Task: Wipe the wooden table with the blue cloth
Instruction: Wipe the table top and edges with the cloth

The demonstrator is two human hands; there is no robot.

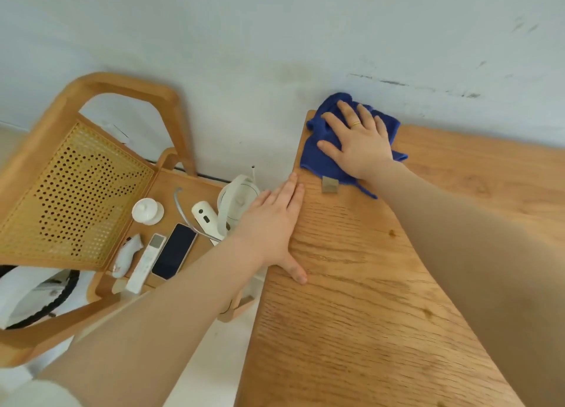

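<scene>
The blue cloth (pixel 321 157) lies crumpled at the far left corner of the wooden table (pixel 360 299), against the wall. My right hand (pixel 359 140) presses flat on top of the cloth with fingers spread; a ring shows on one finger. My left hand (pixel 272 226) rests flat on the table's left edge, fingers straight and thumb on the tabletop, holding nothing. A small tag (pixel 329 184) of the cloth sticks out toward me.
A wooden chair (pixel 76 192) with a cane back stands left of the table. Its seat holds a phone (pixel 174 250), a white remote (pixel 146 262), a small white lid (pixel 147 210), a white kettle (pixel 237 201) and other small white items. The wall runs behind the table.
</scene>
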